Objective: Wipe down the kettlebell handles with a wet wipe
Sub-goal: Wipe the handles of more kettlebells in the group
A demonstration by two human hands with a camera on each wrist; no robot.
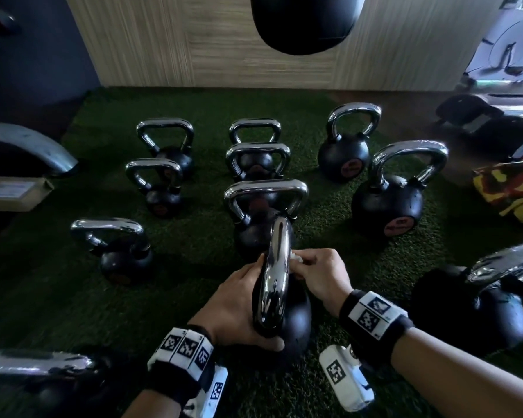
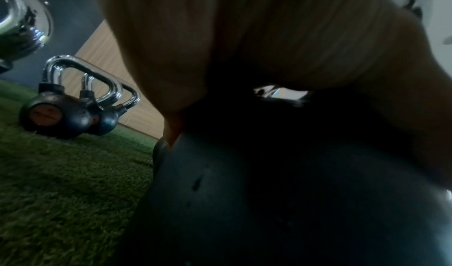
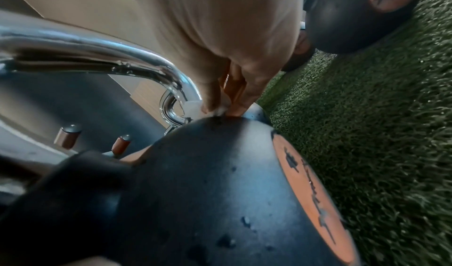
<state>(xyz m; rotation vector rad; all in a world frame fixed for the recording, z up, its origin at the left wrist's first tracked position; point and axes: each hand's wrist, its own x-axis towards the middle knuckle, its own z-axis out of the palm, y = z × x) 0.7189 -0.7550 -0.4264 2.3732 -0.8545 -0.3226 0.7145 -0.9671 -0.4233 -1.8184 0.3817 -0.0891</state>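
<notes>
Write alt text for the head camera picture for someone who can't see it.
Two hands work on a black kettlebell on green turf: the left hand steadies it while the right hand presses a white wet wipe against its chrome handle. Other chrome-handled kettlebells stand around it.

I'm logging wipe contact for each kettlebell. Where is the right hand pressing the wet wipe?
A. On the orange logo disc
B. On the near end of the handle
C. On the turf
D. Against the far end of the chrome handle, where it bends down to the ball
D: the right hand pinches the wet wipe against the chrome handle at its far bend, just above the ball.
</notes>
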